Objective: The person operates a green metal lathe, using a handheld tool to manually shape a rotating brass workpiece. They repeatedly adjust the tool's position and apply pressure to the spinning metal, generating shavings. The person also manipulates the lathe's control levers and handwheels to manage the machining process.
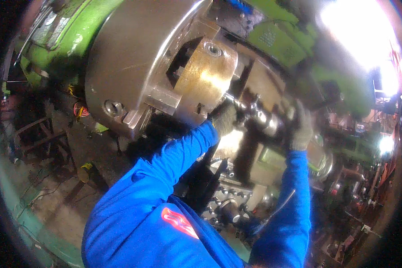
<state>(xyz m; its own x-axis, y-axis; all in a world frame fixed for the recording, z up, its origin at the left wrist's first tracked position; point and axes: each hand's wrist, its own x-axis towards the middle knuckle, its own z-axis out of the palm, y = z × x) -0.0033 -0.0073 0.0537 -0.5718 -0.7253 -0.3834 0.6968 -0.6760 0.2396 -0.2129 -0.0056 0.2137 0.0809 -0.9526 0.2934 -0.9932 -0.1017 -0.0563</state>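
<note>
My left hand (224,119), in a grey work glove, reaches in below a brass-coloured metal workpiece (205,73). Its fingers are blurred against the dark parts, so their grip is hidden. The workpiece sits between the jaws (163,99) of a large steel lathe chuck (125,58). A shiny metal shaft with a rounded fitting (265,120) points toward the workpiece from the right, between my two hands. On the fitting's far right side is my gloved right hand (301,127), fingers stretched upward and slightly apart; whether they touch the metal is too smeared to tell.
A green machine housing (71,33) stands behind the chuck at the upper left. Below my hands is a bolted tool post (230,210). A dark metal frame (44,138) and cables lie on the floor at left. Bright light washes out the upper right.
</note>
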